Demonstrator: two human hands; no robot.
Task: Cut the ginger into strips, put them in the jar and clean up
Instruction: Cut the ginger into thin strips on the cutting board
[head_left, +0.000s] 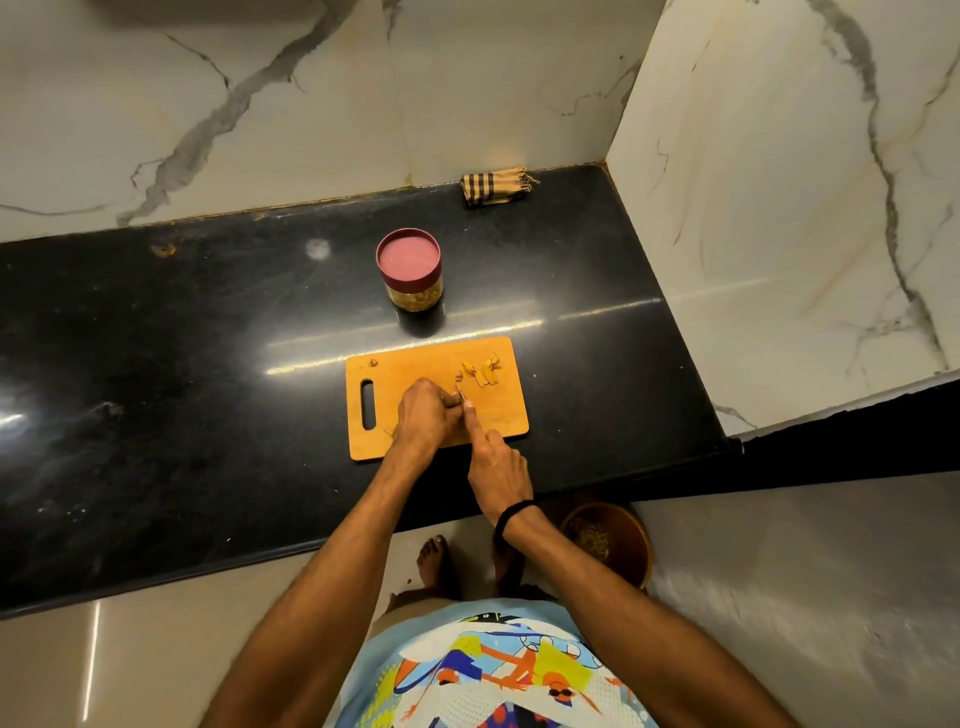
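Marble walls (260, 104) veined in grey back a black tabletop (208, 338). A wooden cutting board (506, 410) lies on it near the front edge. At twelve o'clock from the board stands the jar (409, 270), its maroon lid on. At one o'clock, against the wall, sits a folded checked cloth (496, 186). A brown bin (608, 540) waits on the floor at five o'clock.

The left hand (423, 415) is bunched at the board's centre, fingers curled down on what I take to be the ginger piece, which the knuckles hide. The right hand (498, 467) grips the knife (460, 392), forefinger laid along its spine and blade touching the left fingertips. Cut ginger strips (483, 371) lie at the board's one o'clock corner.

The likely risk is a nicked fingertip, since the hidden stub looks small and could roll under pressure. A stray sweep could also scatter the strips off the board.
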